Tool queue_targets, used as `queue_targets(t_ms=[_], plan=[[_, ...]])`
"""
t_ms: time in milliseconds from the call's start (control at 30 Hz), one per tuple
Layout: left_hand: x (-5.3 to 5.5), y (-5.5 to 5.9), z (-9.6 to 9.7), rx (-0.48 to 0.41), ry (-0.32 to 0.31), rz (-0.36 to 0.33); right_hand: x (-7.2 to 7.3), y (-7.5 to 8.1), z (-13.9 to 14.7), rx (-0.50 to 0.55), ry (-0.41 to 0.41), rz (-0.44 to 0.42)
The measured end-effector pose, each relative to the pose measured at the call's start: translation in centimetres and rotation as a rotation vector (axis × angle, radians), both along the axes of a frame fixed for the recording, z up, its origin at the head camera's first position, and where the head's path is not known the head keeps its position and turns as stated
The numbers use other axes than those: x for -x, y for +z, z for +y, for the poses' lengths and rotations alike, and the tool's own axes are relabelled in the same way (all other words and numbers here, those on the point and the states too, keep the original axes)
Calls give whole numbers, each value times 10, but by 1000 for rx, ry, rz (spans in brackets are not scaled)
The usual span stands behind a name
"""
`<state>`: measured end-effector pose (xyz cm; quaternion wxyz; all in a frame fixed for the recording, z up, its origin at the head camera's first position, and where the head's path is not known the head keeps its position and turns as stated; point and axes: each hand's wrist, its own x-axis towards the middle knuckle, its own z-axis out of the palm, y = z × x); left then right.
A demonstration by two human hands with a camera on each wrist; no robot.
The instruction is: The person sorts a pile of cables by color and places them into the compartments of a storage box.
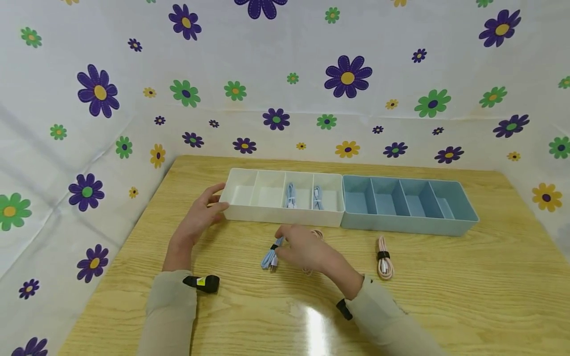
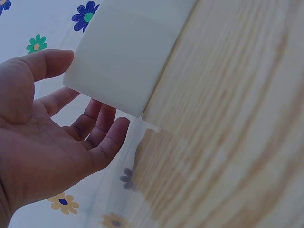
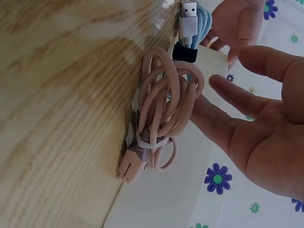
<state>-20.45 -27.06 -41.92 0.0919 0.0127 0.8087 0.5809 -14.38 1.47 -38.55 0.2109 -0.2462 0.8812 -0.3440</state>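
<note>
My left hand (image 1: 202, 215) touches the left end of a white divided box (image 1: 280, 214), fingers loosely bent and thumb near the front corner. Its fingertips meet the box's end wall (image 2: 114, 61) in the left wrist view. Over the table, my right hand (image 1: 305, 247) reaches to a bundled light-blue charging cable (image 1: 269, 258) with a black strap. In the right wrist view its thumb and fingers are spread apart, gripping nothing. A coiled pink cable (image 3: 166, 104) lies below that hand, partly hidden in the head view. Two blue cables (image 1: 291, 196) lie in the white box's two right compartments, one each.
A blue-grey divided box (image 1: 407, 223) adjoins the white box on the right. Another pink cable (image 1: 385, 259) with a black strap lies on the wooden table (image 1: 445, 291) in front of it. Flower-patterned cloth (image 1: 303, 99) hangs behind and at both sides.
</note>
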Motion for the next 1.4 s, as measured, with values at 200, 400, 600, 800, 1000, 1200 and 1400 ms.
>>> queue_targets(t_ms=[200,400,600,800,1000,1200,1400], plan=[[0,1,0,7,4,-7,-3,-2,-6,-88,36,2],[0,1,0,8,11,-12,-1,-6,-14,-194,51,89],[0,-1,0,4,12,-8,1,-8,-19,-268,38,118],[-1,0,-1,7,8,-2,2,-11,-24,-281,5,126],[-1,1,0,-3,-1,-1,2,-12,-30,-241,-27,134],[-1,1,1,-12,-1,-6,1,-14,-33,-182,-16,172],[-2,2,0,-27,-5,3,0,-14,-34,-95,-8,155]])
